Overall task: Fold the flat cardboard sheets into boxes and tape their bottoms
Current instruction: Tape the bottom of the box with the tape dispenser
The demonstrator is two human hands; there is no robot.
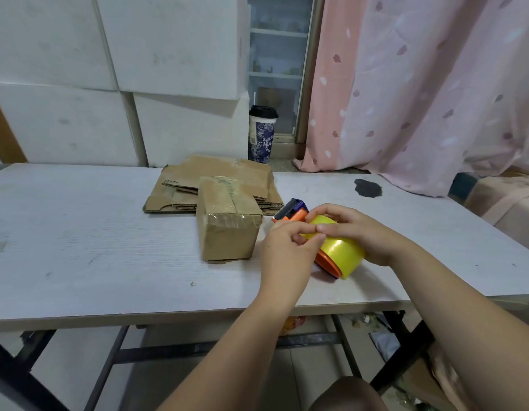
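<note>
We're working the yellow tape roll beside the taped box on the table, left hand pinching its surface, right hand curling over it, and we're guessing the thin, sticky film wants lifting by its loose end.

Box, taped: underside and far face hidden. Flat sheets, behind the box: near edge covered by it, number in the pile not countable. Cup, further behind the box: base hidden by the sheets, print only partly legible. Tape dispenser, right of the box: body mostly covered by the tape roll, my left hand and my right hand. Whether my fingertips pinch a loose tape end: too small to tell. Shelf, far behind the box: contents blurred. My forearms: cut off at the lower edge.
</note>
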